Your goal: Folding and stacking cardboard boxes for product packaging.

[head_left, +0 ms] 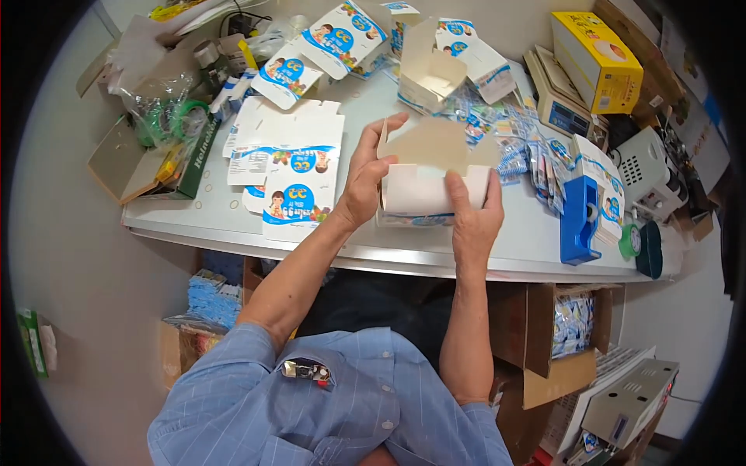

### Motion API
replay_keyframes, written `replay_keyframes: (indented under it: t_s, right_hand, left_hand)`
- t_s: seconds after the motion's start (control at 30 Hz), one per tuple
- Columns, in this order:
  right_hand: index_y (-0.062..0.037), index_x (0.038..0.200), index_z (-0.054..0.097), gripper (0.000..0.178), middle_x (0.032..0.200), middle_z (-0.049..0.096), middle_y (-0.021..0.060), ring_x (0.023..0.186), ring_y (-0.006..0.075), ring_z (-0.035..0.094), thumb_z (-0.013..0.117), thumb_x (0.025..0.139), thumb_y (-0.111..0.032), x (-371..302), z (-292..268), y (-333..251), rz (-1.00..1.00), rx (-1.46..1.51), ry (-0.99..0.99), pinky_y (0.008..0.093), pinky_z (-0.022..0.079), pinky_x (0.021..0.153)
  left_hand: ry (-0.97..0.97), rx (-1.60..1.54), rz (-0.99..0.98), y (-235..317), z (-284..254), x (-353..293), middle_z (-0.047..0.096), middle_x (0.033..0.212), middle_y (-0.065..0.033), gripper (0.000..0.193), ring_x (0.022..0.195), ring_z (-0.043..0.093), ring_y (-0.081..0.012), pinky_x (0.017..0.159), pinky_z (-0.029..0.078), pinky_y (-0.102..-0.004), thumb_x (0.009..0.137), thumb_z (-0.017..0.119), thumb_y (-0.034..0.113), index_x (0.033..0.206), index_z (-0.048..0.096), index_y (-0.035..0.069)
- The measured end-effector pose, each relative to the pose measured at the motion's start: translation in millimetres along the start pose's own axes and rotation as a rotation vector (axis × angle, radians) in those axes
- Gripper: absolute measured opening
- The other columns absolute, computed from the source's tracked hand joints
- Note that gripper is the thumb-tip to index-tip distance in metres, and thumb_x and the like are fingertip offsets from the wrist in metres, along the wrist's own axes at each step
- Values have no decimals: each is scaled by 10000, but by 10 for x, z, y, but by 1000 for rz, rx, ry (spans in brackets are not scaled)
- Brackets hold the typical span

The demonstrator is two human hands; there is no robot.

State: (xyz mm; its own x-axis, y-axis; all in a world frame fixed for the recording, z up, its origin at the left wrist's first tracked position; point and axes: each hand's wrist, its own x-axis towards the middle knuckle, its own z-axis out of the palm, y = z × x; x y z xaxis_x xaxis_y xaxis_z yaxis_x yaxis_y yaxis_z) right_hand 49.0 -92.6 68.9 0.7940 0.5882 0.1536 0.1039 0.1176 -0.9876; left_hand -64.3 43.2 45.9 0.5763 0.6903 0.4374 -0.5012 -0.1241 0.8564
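Between my hands, above the front part of the table, is a small white carton point(418, 188) with blue print low on its side. Its top flaps stand up and apart. My left hand point(362, 185) is closed on the carton's left side, fingers along its edge. On the other side, my right hand point(475, 220) grips it with the thumb pressed on the near panel. Flat unfolded cartons point(301, 177) with blue print lie to the left of my left hand. Beyond the carton stands another opened carton point(432, 78). Many small blue-and-white sachets point(505, 140) are heaped behind and right of my hands.
A blue tape dispenser point(579, 225) and a green tape roll point(630, 241) sit at the table's right. Behind them are a scale point(561, 97) and a yellow box point(598, 62). On the left is an open green box point(198, 159). Cardboard boxes point(536, 326) stand below the table.
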Motion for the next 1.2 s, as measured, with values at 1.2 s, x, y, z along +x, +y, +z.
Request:
replay_keyframes:
  t_s: [1.2]
  right_hand:
    - [-32,1027,590,416,1310,618,231,1134,286,622,832,698,-112,267,-440,306,190,-382,-526,336,469,986]
  left_hand:
    - [-327,563,-585,-62,-233,-97,658,1242,-176,487,1099,633,-209,953,494,-312,829,773,141,1266,615,-5]
